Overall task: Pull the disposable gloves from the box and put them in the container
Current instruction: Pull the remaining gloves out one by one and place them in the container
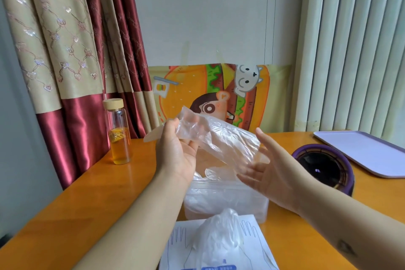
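The left hand (177, 151) grips a clear glove (219, 138) stretching to the right hand (265, 173), whose straight fingers touch it. The container (252, 208) sits below both hands, with the box (179, 247) nearer.

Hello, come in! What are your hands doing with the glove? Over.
Left hand pinches glove above container. Right hand open under it. Nothing in the way.
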Available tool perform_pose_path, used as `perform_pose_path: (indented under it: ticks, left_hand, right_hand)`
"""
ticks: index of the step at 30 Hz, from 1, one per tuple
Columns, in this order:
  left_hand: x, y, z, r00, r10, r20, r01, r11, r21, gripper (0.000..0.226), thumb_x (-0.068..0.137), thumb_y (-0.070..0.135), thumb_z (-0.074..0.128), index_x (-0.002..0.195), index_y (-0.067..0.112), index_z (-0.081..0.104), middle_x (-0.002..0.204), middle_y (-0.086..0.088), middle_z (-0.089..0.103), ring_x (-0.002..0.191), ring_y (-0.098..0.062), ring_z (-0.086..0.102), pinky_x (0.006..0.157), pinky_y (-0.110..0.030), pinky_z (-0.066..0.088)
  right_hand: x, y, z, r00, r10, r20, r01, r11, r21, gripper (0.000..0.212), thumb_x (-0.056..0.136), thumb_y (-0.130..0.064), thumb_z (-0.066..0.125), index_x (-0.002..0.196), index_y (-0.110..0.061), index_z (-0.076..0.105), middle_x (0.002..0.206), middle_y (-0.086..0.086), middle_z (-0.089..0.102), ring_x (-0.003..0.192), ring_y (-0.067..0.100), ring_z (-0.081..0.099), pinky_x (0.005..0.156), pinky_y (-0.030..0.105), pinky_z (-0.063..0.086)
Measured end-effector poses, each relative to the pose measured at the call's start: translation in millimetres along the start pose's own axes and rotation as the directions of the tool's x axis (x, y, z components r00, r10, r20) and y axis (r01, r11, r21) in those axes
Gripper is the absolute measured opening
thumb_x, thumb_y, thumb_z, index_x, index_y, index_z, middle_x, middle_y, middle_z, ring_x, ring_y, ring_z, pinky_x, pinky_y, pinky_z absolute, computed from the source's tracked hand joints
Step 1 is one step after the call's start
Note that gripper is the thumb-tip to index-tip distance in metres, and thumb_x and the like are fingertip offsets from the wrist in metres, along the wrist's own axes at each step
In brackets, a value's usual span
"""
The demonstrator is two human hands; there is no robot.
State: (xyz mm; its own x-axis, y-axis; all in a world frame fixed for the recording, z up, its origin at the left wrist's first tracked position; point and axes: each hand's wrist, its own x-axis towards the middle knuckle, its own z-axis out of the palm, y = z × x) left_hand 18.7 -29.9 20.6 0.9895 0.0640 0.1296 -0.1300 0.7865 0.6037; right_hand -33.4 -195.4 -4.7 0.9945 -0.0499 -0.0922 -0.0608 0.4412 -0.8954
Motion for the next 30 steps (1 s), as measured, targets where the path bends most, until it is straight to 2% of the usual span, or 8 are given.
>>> perform_pose_path:
  ticks: [3,8,13,16,20,24,27,30]
  left_hand:
    - [12,-7,1,0.999,0.016,-0.050,-0.017,1.000,-0.006,0.012,0.096,0.010,0.048,0.091,0.013,0.058,0.078,-0.002,0.071,0.073,-0.015,0.071,0.067,-0.030,0.059]
    - [27,-11,-4,0.999,-0.018,-0.049,0.018,1.000,-0.001,0.012,0.095,0.009,0.048,0.093,0.013,0.059,0.087,-0.005,0.068,0.075,-0.016,0.068,0.065,-0.028,0.057]
    - [46,10,-40,0.986,0.037,-0.161,-0.020,0.994,0.105,0.017,0.093,0.005,0.050,0.082,0.012,0.061,0.082,-0.003,0.067,0.065,-0.015,0.065,0.056,-0.023,0.050]
    - [60,28,-74,0.944,0.098,-0.316,-0.049,0.986,0.160,0.023,0.092,0.008,0.052,0.113,0.009,0.060,0.095,-0.004,0.062,0.085,-0.018,0.064,0.071,-0.028,0.050]
    - [63,58,-103,0.827,0.337,-0.451,-0.153,0.905,0.396,0.048,0.093,0.008,0.050,0.139,0.017,0.044,0.126,-0.002,0.053,0.099,-0.011,0.052,0.083,-0.023,0.039]
    - [57,79,-108,0.808,0.508,-0.297,-0.278,0.774,0.569,0.031,0.097,0.008,0.048,0.121,0.026,0.051,0.112,0.018,0.052,0.094,0.005,0.049,0.063,0.000,0.035]
    - [50,89,-104,0.786,0.603,-0.138,-0.376,0.642,0.668,0.029,0.095,0.007,0.049,0.103,0.034,0.053,0.106,0.023,0.051,0.106,0.002,0.047,0.067,-0.002,0.035]
    - [44,95,-101,0.743,0.669,-0.031,-0.457,0.541,0.706,0.037,0.092,0.004,0.048,0.096,0.040,0.052,0.112,0.018,0.052,0.112,0.000,0.045,0.078,-0.008,0.035]
  right_hand:
    - [12,-8,10,0.972,-0.231,-0.051,0.232,0.973,0.008,0.089,0.065,-0.033,0.075,0.143,-0.031,0.030,0.090,0.006,0.055,0.085,0.020,0.060,0.077,0.037,0.057]
    - [37,-32,24,0.889,-0.455,0.049,0.423,0.777,-0.466,0.049,0.084,0.001,0.065,0.126,-0.022,0.057,0.104,0.003,0.070,0.077,0.014,0.063,0.076,0.029,0.056]
    - [65,-46,47,0.913,-0.380,0.151,0.393,0.714,-0.579,0.050,0.086,0.009,0.057,0.126,-0.020,0.059,0.103,-0.012,0.063,0.069,0.010,0.055,0.065,0.017,0.051]
    - [80,-41,67,0.927,-0.304,0.218,0.372,0.684,-0.628,0.055,0.085,0.012,0.054,0.133,-0.016,0.053,0.122,-0.005,0.058,0.057,0.002,0.056,0.064,0.018,0.048]
    - [96,-21,100,0.940,-0.117,0.320,0.323,0.607,-0.726,0.059,0.082,0.012,0.053,0.135,-0.014,0.052,0.134,0.001,0.054,0.096,0.022,0.065,0.088,0.031,0.050]
    - [101,8,139,0.884,0.135,0.447,0.308,0.550,-0.776,0.059,0.083,0.011,0.048,0.135,-0.017,0.051,0.139,-0.001,0.049,0.109,0.015,0.061,0.087,0.021,0.050]
    - [105,22,170,0.813,0.243,0.528,0.305,0.595,-0.744,0.059,0.083,0.015,0.039,0.135,-0.010,0.050,0.135,-0.001,0.050,0.084,-0.005,0.062,0.059,0.009,0.047]
    - [109,28,196,0.740,0.280,0.611,0.307,0.669,-0.677,0.059,0.084,0.014,0.037,0.137,-0.010,0.049,0.140,0.000,0.047,0.119,0.008,0.052,0.074,0.013,0.044]
